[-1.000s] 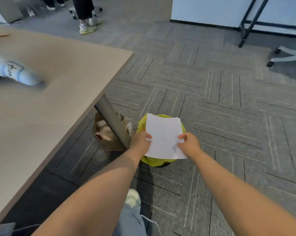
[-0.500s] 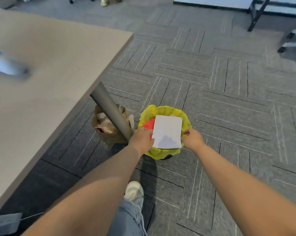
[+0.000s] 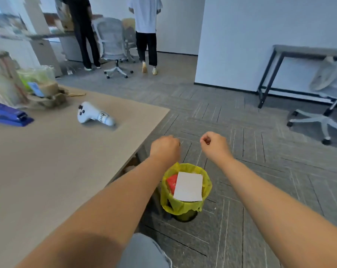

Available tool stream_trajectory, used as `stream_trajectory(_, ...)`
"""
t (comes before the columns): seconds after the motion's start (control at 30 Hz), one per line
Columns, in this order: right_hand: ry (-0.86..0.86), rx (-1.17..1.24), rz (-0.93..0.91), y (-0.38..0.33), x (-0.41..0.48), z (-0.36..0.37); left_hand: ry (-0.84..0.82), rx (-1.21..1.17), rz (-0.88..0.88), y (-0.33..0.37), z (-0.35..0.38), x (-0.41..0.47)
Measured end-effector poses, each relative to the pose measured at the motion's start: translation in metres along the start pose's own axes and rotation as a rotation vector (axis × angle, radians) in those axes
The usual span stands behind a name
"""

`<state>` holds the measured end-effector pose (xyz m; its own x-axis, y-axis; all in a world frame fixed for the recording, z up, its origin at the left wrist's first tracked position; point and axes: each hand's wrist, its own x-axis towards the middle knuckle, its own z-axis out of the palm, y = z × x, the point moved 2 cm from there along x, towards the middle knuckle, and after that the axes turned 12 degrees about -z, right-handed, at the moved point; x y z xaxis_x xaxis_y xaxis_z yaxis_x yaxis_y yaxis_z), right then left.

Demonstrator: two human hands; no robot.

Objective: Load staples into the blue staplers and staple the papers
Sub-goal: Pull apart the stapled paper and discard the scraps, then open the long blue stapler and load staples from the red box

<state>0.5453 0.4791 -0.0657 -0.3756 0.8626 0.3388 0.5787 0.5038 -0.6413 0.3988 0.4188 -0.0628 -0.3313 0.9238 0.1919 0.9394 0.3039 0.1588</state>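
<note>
Two loosely curled, empty hands, left hand and right hand; one paper below them; one stapler far left.

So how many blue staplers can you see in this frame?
1. A single blue stapler lies on the table at the far left, left of the white controller. The task says staplers, so others may lie outside the frame.

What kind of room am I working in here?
Most likely an open office: grey carpet tiles, wheeled office chairs, a long desk with a blue stapler, and a lined waste bin beside it.
</note>
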Motion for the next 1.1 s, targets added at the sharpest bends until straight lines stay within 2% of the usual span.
stream_trajectory(0.13,0.015,-0.027,-0.117,-0.058,-0.004,-0.014,0.118,0.024,0.079,-0.021,-0.062,-0.017)
stream_trajectory(0.27,-0.006,-0.034,-0.199,-0.111,-0.001,-0.002,0.241,0.055,0.042,-0.067,-0.115,-0.041)
stream_trajectory(0.7,-0.243,-0.128,-0.568,-0.283,-0.002,0.140,0.174,0.146,-0.465,-0.315,-0.162,-0.134)
stream_trajectory(0.93,-0.359,-0.136,-0.645,-0.347,0.001,0.201,0.143,0.113,-0.661,-0.400,-0.169,-0.167)
stream_trajectory(1.1,-0.376,-0.133,-0.660,-0.378,0.015,0.238,0.144,0.102,-0.763,-0.442,-0.155,-0.176)
